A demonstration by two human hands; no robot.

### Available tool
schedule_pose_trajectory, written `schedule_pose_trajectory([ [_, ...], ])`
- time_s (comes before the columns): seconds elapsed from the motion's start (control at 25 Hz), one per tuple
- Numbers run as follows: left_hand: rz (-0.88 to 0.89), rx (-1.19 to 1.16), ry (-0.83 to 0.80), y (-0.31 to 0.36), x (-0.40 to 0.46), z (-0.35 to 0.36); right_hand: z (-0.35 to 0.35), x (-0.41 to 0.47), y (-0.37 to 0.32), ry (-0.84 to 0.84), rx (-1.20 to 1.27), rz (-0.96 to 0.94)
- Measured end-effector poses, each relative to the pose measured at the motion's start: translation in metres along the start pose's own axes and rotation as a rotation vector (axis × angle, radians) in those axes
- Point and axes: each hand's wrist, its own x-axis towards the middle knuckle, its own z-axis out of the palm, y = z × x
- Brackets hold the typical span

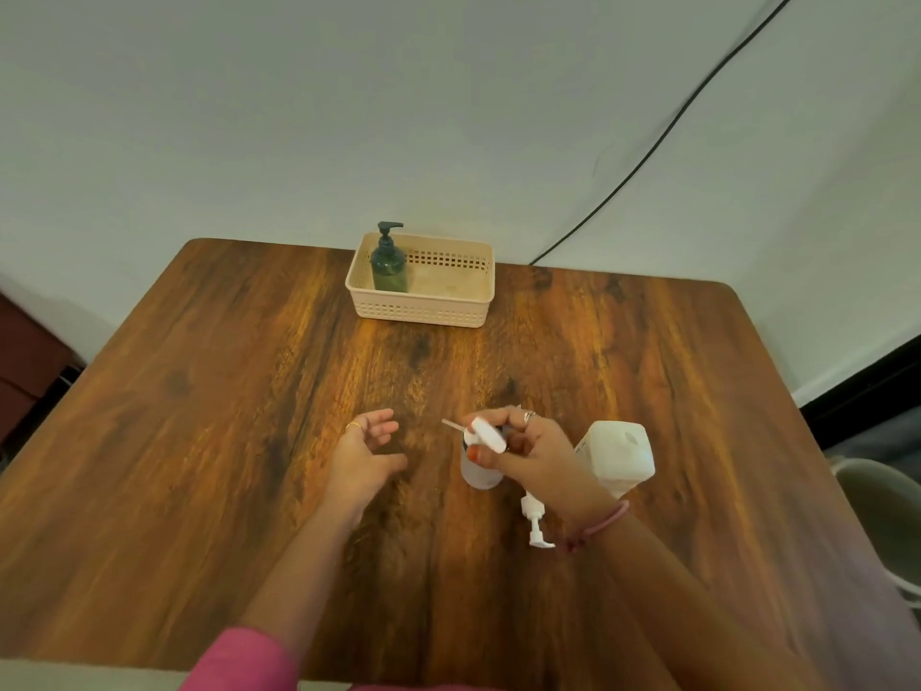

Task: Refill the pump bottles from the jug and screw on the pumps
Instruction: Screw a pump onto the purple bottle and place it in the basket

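Head view: a wooden table [249, 441] seen from above, set against a pale wall.
Right hand [528, 448]: closed around a white pump [486, 435], holding it over the mouth of a clear bottle; a ring shows on one finger and a pink band on the wrist.
White pump: flat-topped head, blurred, with a thin pale dip tube sticking out to the left.
Clear bottle [478, 471]: small, translucent, standing upright near the table's middle, just under the right hand.
Left hand [369, 448]: empty, fingers loosely spread, hovering left of the bottle and apart from it.
Jug [620, 453]: white, squarish, standing just right of the right hand.
Second pump [536, 523]: white, lying flat on the table below the right wrist.
Basket [423, 306]: cream, perforated, at the far edge.
Green bottle [388, 264]: dark, with black pump fitted, upright in the basket's left end.
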Motion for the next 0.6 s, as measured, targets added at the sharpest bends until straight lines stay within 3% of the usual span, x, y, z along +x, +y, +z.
schedule_pose_trajectory([
  [0.12,0.045,0.262,-0.158,-0.004,-0.001,0.029,-0.033,0.0,-0.027,0.103,0.119,-0.035],
  [0.24,0.138,0.38,-0.251,-0.016,0.001,0.065,-0.058,0.003,-0.041,0.211,0.053,-0.063],
  [0.4,0.162,0.255,-0.254,-0.029,0.01,0.095,-0.074,0.006,-0.047,0.272,-0.031,-0.073],
  [0.6,0.215,0.201,-0.14,-0.04,0.014,0.102,-0.076,0.008,-0.05,0.295,-0.057,-0.09],
])
